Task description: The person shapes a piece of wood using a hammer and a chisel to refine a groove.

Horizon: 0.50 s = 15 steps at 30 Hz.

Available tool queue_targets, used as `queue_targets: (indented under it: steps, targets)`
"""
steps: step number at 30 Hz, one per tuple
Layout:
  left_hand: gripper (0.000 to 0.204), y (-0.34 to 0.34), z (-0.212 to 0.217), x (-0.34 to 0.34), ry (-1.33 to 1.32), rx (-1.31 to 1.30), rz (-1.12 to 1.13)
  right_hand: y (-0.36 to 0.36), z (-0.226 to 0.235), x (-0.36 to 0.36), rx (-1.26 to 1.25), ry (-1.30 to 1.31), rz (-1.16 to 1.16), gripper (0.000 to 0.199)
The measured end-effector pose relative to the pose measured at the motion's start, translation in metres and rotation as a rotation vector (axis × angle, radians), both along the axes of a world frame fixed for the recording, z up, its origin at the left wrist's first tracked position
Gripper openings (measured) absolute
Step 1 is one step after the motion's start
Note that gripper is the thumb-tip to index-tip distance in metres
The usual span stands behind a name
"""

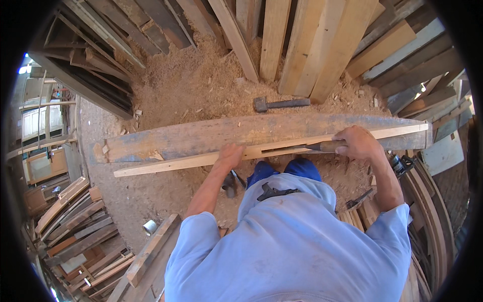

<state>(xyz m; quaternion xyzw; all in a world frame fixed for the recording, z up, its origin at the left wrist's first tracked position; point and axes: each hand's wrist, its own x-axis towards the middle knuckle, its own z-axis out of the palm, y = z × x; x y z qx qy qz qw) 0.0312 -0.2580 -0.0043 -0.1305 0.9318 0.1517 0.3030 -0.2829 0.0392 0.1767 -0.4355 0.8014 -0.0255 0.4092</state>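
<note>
A long pale wooden strip [173,164] lies across the front edge of a broad, worn plank [201,136], tilting up toward the right. My left hand [231,155] is closed around the strip left of its middle. In my right hand [358,143] is a chisel [326,146], its wooden handle gripped and its dark end pointing left. The chisel lies along a narrow dark slot in the strip, between my two hands. How deep the tip sits in the slot I cannot make out.
A hammer [282,104] lies in wood shavings beyond the plank. Tall boards [322,45] lean at the back. Stacked timber [83,236] and a small metal can [149,227] are at left. A dark tool [359,199] lies at lower right.
</note>
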Motion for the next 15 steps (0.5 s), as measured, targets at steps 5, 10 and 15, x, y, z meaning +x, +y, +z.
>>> queue_targets:
  steps: [5, 10, 15]
  targets:
    - [0.043, -0.002, 0.008, -0.009, -0.039, 0.021, 0.053, 0.022, -0.064, -0.04, -0.035, -0.104, 0.022, 0.049]
    - [0.045, 0.004, 0.012, -0.007, -0.091, 0.018, 0.032, 0.003, -0.092, 0.026, -0.199, -0.13, 0.037, 0.046]
    - [0.042, 0.004, 0.006, -0.001, -0.063, 0.003, 0.053, -0.02, -0.086, 0.024, -0.138, -0.266, -0.017, 0.046]
